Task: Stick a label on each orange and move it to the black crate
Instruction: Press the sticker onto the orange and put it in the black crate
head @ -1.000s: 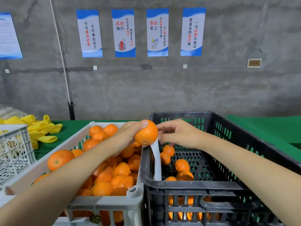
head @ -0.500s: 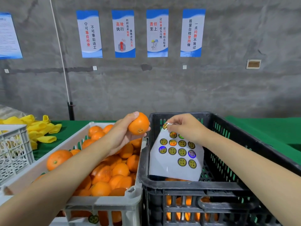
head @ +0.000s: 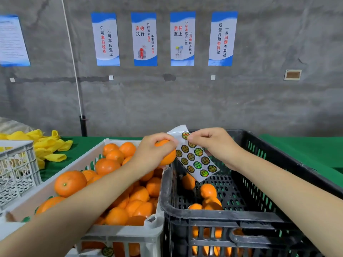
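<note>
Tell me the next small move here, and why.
Probably peel the top label off the label sheet with the right hand. Its fingertips pinch the sheet at that label, the left hand holds an orange right beside it, and no label shows on the orange's visible side.

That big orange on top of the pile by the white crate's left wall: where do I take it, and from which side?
Take the big orange round its widest middle, coming down from above. Its upper half stands bare, while the white crate has its wall close on the orange's left and other oranges crowd beneath, so a sideways approach looks blocked.
</note>
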